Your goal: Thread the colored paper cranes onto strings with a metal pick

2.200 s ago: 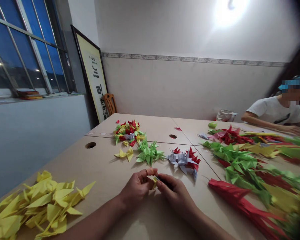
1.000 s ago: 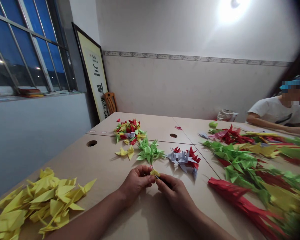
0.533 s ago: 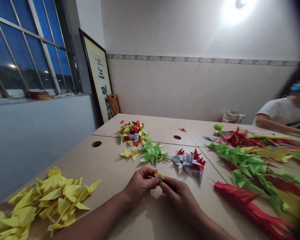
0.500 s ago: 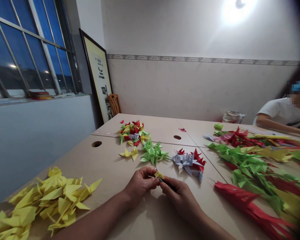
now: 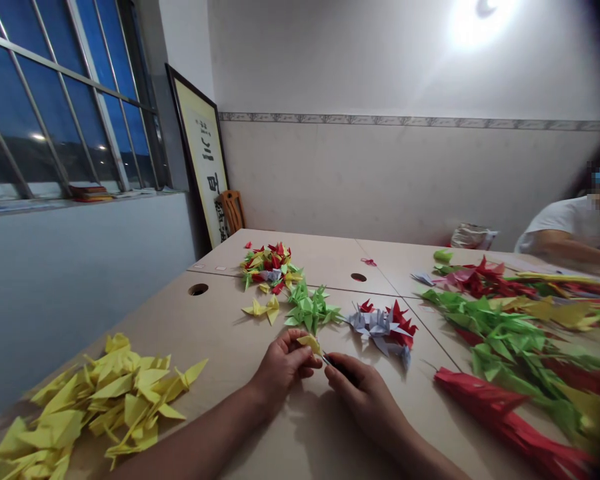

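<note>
Yellow folded paper (image 5: 309,343) sits firmly pinched by the curled left hand (image 5: 285,367), while the closed right hand (image 5: 363,393) grips a slim black tool (image 5: 337,369), its tip held close.

Just in front of the green paper cranes (image 5: 310,311) on the wooden table (image 5: 300,440), the left hand (image 5: 283,365) pinches a small yellow folded paper (image 5: 309,343), and the right hand (image 5: 365,397) grips a dark slim tool (image 5: 339,371) whose tip is beside it. Left of the green cranes lie yellow cranes (image 5: 115,407) and a mixed heap (image 5: 270,268); right of them lie grey and red cranes (image 5: 380,330) and long strung rows (image 5: 500,353).
</note>
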`<state>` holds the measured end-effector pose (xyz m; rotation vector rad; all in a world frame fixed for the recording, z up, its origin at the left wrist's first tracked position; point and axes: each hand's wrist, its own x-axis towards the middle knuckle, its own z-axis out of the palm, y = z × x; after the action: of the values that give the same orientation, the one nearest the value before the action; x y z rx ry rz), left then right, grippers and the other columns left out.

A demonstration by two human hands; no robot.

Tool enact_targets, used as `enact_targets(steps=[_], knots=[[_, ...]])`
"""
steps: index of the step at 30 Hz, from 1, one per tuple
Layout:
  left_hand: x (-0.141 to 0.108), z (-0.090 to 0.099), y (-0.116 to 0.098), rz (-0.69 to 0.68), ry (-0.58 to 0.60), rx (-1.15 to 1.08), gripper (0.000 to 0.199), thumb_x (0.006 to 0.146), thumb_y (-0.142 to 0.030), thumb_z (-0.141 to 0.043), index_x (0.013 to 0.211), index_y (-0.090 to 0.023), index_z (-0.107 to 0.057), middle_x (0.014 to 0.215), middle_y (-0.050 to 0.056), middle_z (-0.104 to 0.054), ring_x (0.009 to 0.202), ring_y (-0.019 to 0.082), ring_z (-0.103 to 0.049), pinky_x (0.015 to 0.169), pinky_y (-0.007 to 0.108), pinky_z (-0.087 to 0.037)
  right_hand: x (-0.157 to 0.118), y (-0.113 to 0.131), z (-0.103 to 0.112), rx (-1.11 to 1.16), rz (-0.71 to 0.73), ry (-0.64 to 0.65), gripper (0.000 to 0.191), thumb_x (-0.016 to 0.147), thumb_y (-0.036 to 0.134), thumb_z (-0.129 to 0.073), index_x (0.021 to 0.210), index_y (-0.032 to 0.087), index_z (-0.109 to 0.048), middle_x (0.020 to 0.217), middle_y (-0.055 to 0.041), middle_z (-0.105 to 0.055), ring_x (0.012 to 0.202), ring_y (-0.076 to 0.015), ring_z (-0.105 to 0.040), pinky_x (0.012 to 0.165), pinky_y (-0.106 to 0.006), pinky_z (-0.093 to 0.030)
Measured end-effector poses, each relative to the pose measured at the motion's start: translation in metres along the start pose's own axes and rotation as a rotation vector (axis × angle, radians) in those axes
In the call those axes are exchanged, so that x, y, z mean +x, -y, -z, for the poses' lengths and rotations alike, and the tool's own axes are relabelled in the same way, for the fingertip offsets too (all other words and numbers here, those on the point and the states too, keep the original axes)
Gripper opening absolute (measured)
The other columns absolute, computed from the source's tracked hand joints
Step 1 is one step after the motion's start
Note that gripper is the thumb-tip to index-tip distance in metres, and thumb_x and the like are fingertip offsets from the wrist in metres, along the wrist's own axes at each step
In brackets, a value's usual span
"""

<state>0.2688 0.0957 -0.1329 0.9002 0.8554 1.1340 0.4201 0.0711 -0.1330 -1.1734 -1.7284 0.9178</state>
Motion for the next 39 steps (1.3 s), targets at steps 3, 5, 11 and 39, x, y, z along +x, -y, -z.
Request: enact_targets(steps=[3,5,11,39], knots=[[0.003,0.001,0.001,-0.062,-0.087,-0.035,0.023,0.069,-0.02,-0.058,0.087,-0.02,-0.044,0.067,-0.004,-0.057,0.053,0.007,-0.056,0.047,0.016,-0.036,0.001,-0.003,0.0,-0.009,-0.011,-0.01,0.029,0.079,0.037,-0.049,0.094,0.015,-0.062,0.08,-0.0041,-0.064,0.072,-0.0182,-0.056,0.063,-0.024,-0.043],[0.006,0.005,-0.003,-0.091,-0.222,-0.078,0.021,0.07,-0.019,-0.057,0.086,-0.02,-0.044,0.063,-0.005,-0.055,0.051,0.006,-0.055,0.047,0.015,-0.037,0.001,-0.003,0.001,-0.027,-0.011,-0.007,0.028,0.079,0.037,-0.049,0.091,0.015,-0.062,0.075,-0.0033,-0.063,0.07,-0.0176,-0.055,0.061,-0.023,-0.042],[0.014,0.022,-0.019,-0.098,-0.443,-0.36,0.024,0.078,-0.018,-0.048,0.098,-0.024,-0.037,0.074,0.001,-0.058,0.061,0.009,-0.061,0.054,0.017,-0.045,-0.001,0.001,0.001,-0.072,-0.013,0.011,0.029,0.079,0.038,-0.048,0.09,0.015,-0.062,0.073,-0.0028,-0.062,0.069,-0.0176,-0.055,0.06,-0.023,-0.041],[-0.092,0.106,-0.126,0.003,0.126,1.87,0.027,0.061,-0.016,-0.05,0.086,-0.021,-0.061,0.092,0.006,-0.059,0.085,0.019,-0.053,0.073,0.026,-0.039,-0.006,0.009,0.005,-0.153,0.057,0.065,0.034,0.078,0.04,-0.045,0.09,0.015,-0.065,0.074,-0.0032,-0.066,0.067,-0.0191,-0.058,0.058,-0.025,-0.042]])
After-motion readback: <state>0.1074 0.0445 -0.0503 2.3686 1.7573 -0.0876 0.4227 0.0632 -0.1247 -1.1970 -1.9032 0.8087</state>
